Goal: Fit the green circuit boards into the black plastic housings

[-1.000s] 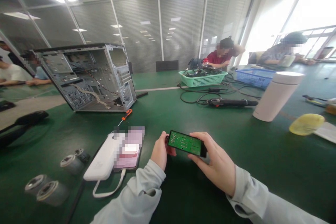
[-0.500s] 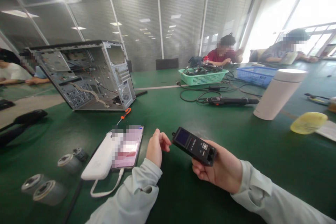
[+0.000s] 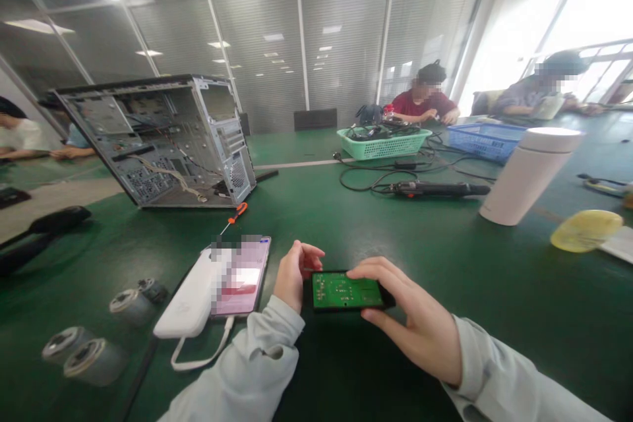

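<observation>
In my right hand is a small black handheld electronic device, its back open and a green circuit board facing up. The thumb grips the near edge and the fingers the far edge, at the right end. My left hand stands on its side by the device's left end, open with loosely bent fingers; whether the fingertips touch the casing I cannot tell. Left of that hand lie a phone with a lit screen and a white power bank, with a short white cable beside them.
An open computer case stands at the left, an orange-handled screwdriver before it. Several metal cylinders lie front left. Farther right are a corded electric screwdriver, a green basket, a blue basket and a white bottle. People sit beyond.
My right hand has turned the device over, from its screen side to the green circuit board, and levelled it. It is now closer to my left hand, which has barely moved.
</observation>
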`<control>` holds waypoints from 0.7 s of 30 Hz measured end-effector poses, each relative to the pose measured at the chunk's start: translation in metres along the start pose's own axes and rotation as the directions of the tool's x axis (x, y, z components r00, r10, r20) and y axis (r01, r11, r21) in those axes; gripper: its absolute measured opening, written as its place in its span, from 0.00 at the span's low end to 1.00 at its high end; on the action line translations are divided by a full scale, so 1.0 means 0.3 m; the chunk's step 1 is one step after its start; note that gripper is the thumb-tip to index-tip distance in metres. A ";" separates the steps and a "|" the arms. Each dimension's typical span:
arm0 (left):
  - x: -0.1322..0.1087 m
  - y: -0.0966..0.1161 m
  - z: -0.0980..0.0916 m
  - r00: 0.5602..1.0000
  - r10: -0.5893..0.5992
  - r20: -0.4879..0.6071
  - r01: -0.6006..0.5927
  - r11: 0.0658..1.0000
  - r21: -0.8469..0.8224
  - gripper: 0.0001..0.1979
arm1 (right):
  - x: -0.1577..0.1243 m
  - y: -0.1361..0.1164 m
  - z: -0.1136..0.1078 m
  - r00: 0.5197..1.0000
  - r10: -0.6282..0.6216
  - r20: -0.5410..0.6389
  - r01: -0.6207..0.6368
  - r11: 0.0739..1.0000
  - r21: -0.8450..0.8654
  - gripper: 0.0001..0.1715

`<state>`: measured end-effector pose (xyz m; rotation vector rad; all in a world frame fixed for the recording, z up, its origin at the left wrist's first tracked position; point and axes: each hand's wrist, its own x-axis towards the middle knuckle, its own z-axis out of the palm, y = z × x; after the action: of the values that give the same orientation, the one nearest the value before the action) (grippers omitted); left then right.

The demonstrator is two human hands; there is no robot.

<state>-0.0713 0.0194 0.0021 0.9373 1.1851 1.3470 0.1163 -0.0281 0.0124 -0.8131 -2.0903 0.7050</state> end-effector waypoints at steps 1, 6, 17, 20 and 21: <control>-0.005 -0.001 0.002 0.999 0.034 -0.010 -0.034 0.999 0.012 0.21 | 0.004 0.007 -0.006 0.999 -0.038 -0.034 0.035 0.996 -0.077 0.17; -0.044 0.009 0.013 0.963 0.245 0.116 -0.262 0.949 0.173 0.12 | 0.019 0.055 -0.021 0.977 -0.107 -0.184 0.054 0.961 -0.272 0.20; -0.056 -0.007 0.001 0.843 0.402 0.356 -0.532 0.721 0.444 0.12 | 0.016 0.093 -0.025 0.961 -0.060 -0.268 -0.016 0.962 -0.271 0.21; -0.052 -0.006 0.004 0.871 0.351 0.343 -0.478 0.766 0.430 0.11 | 0.012 0.091 -0.023 0.965 -0.015 -0.261 -0.037 0.980 -0.195 0.20; -0.052 -0.004 0.006 0.883 0.329 0.334 -0.453 0.782 0.427 0.12 | 0.011 0.090 -0.023 0.967 0.010 -0.255 -0.052 0.986 -0.158 0.20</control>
<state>-0.0674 0.0043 0.0025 1.7583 1.2048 1.2102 0.1287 -0.0067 -0.0012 -0.9753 -1.9228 0.4228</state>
